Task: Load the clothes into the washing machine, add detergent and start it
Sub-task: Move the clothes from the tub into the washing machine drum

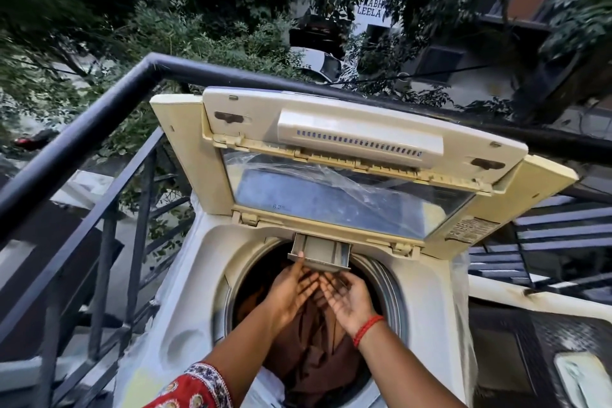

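Note:
A cream top-loading washing machine [185,318] stands on a balcony with its folding lid [347,156] raised. Brown clothes [314,351] lie in the round drum. A small grey detergent drawer [323,253] is pulled out over the drum's far rim. My left hand [291,291] reaches up with straight fingers, the fingertips touching the drawer's front left corner. Beside it my right hand [347,298], palm up with relaxed spread fingers, hovers just below the drawer and holds nothing. A red thread band circles the right wrist.
A black metal railing [109,109] runs along the left and behind the machine. Trees, parked vehicles and buildings lie beyond it. To the right are a dark slatted metal structure [559,242] and a cream surface [536,301].

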### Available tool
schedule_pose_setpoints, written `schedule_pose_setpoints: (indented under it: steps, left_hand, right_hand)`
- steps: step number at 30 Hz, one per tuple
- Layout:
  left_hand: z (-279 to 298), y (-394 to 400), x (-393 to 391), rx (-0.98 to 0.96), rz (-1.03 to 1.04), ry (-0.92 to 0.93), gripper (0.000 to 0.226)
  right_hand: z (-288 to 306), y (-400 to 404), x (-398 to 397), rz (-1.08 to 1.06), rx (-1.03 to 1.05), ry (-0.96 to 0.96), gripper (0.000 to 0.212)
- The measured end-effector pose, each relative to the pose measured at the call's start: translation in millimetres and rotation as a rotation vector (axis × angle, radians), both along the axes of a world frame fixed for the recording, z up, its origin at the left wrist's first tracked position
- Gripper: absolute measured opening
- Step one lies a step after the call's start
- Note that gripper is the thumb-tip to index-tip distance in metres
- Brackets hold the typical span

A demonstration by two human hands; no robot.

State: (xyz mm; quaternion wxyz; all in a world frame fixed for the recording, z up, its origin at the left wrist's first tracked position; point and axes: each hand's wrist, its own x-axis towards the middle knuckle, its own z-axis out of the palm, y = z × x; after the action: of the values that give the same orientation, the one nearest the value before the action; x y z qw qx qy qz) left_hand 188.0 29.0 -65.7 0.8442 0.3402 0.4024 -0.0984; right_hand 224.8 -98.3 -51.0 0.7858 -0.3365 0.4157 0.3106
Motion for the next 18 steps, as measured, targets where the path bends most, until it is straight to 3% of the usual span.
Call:
schedule_pose_setpoints:
  steps: [9,18]
  left_hand:
    - [13,4,-10,0.09,-0.098,0.061,0.062]
    - [52,-39,-42,0.194,-0.238,0.025,0.024]
  right_hand:
    - [17,-13,-22,0.084,-0.113,-0.06,0.018]
    - [52,-65,-59,-0.057,-0.179,-0.221,0.012]
